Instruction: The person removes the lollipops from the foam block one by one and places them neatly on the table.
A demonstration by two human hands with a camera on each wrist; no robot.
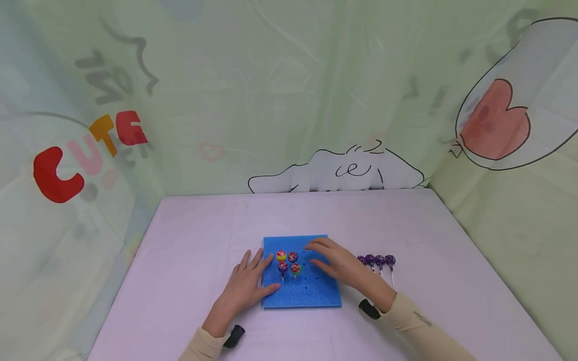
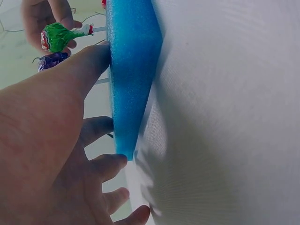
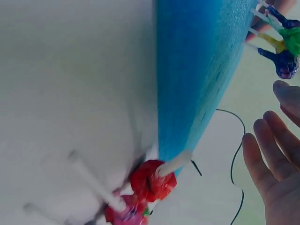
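Observation:
A blue foam board point(image 1: 325, 296) with small holes lies on the table, and several wrapped lollipops stand in its left half. Among them are a yellow and red one point(image 1: 281, 255) and a green one point(image 2: 56, 38). My left hand point(image 1: 246, 283) rests along the board's left edge with spread fingers; its thumb touches the top near the front. Over the right half of the board hovers my right hand point(image 1: 334, 260), fingers extended and loosely bent, holding nothing. In the right wrist view that hand's fingertips point(image 3: 248, 140) are apart from the standing lollipops point(image 3: 283, 63).
Several purple lollipops point(image 1: 380, 260) lie in a row on the table right of the board, partly behind my right forearm. Red-wrapped lollipops point(image 3: 152, 180) lie beside the board in the right wrist view. Printed curtains point(image 1: 289, 100) enclose the white table point(image 1: 194, 235).

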